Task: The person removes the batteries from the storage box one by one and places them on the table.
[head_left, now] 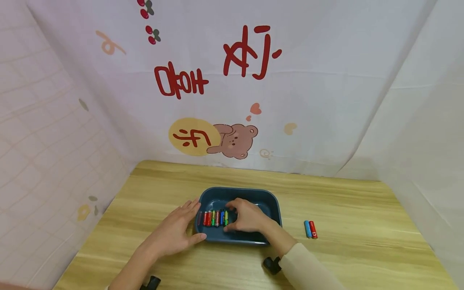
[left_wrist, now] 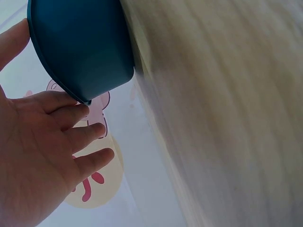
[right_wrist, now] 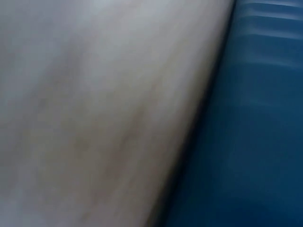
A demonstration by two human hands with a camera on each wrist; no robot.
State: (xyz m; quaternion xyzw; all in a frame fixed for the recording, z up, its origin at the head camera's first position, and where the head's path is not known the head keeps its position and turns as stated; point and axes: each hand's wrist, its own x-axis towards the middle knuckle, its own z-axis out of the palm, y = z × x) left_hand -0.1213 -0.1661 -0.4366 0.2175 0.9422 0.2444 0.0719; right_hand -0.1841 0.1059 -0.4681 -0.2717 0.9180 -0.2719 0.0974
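Observation:
A dark blue rectangular bin (head_left: pixel 238 242) stands on the table. Several small batteries (head_left: pixel 213 218), red, green, blue and yellow-green, lie side by side in a row in its left half. My left hand (head_left: pixel 176 231) is at the bin's left end, fingers extended; in the left wrist view its thumb and fingertips (left_wrist: pixel 81 109) touch the rim. My right hand (head_left: pixel 247 216) reaches into the bin. Its thumb and fingers are spread around the right end of the row, beside the yellow-green battery (head_left: pixel 226 218), seemingly without pinching it. The right wrist view is blurred, and no hand is identifiable there.
On the wooden table (head_left: pixel 348 209), right of the bin, lie a blue battery (head_left: pixel 307 229) and a red battery (head_left: pixel 313 229), side by side. White printed cloth (head_left: pixel 311 92) hangs behind and at both sides. Black wrist-camera parts (head_left: pixel 272 266) show near the forearms.

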